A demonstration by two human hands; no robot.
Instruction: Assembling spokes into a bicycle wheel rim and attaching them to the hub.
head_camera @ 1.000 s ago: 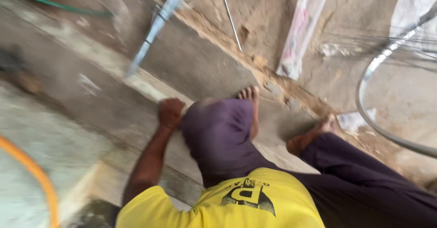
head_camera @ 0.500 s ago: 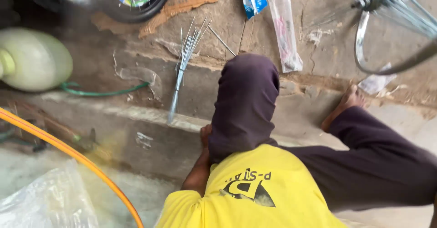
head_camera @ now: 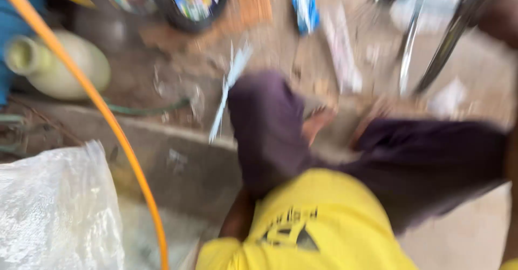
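The picture is heavily blurred. I look down on my yellow shirt (head_camera: pixel 324 221) and my raised knee in dark purple trousers (head_camera: pixel 267 130). My left forearm (head_camera: pixel 236 221) runs up behind the knee, which hides my left hand. A skin-coloured blur that may be my right hand (head_camera: pixel 318 124) lies just right of the knee; its fingers cannot be made out. My other leg (head_camera: pixel 431 162) stretches to the right over the concrete ground.
An orange hose (head_camera: pixel 108 119) crosses the left side. A clear plastic bag (head_camera: pixel 54 210) lies at lower left, a pale green jug (head_camera: pixel 59 67) at upper left. Thin metal rods (head_camera: pixel 229 86), a tyre (head_camera: pixel 189 0), bicycle wheel parts (head_camera: pixel 431 38) and wrappers lie beyond a concrete step (head_camera: pixel 178 162).
The view has swung left and down and blurred. The jug, hose and plastic bag have come further into view. My left hand, seen on the knee a second ago, is now hidden.
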